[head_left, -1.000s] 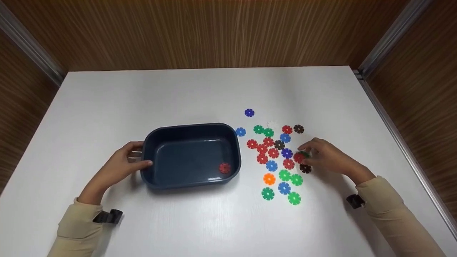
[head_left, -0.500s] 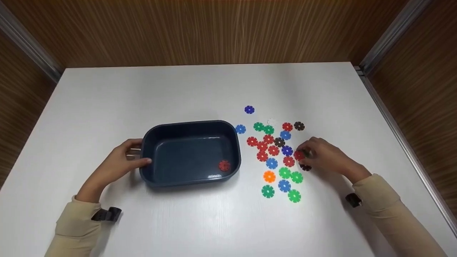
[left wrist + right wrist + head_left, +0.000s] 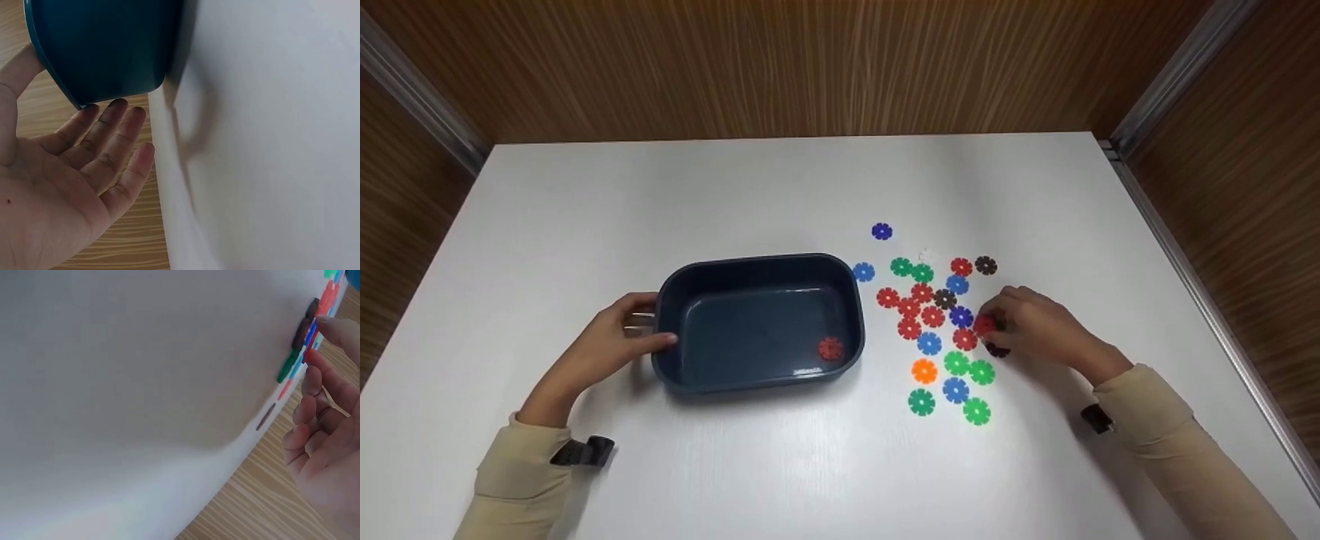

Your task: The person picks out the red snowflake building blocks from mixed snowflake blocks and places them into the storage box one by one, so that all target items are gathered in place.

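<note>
- Fingers of the right hand [image 3: 1039,324] are pinching a red snowflake disc [image 3: 985,325] at the right edge of the scattered pile on the white table [image 3: 735,195]; in the right wrist view the red disc [image 3: 311,344] is sitting tilted between thumb and fingertip [image 3: 313,360], its edge lifting off the surface.
- Left hand [image 3: 611,346] is bracing the dark blue tub [image 3: 757,322] at its left end, thumb on the rim and the fingers [image 3: 112,135] lying fairly straight beside the outer wall in the left wrist view, touching rather than clutching.
- Judging by its look, the pinched disc is a thin, stiff, very light plastic piece with a notched rim; it is probably slick on its faces, so the notched edge is likely giving the best hold.
- Being round, the disc is showing no long axis; only its flat faces give it a direction, and these are now angling away from the tabletop.
- One red disc [image 3: 830,349] is already lying flat in the tub's near right corner.
- Other discs in red, green, blue, brown and orange are lying flat between the tub and the right hand, with a brown disc [image 3: 997,350] just beside the fingers.
</note>
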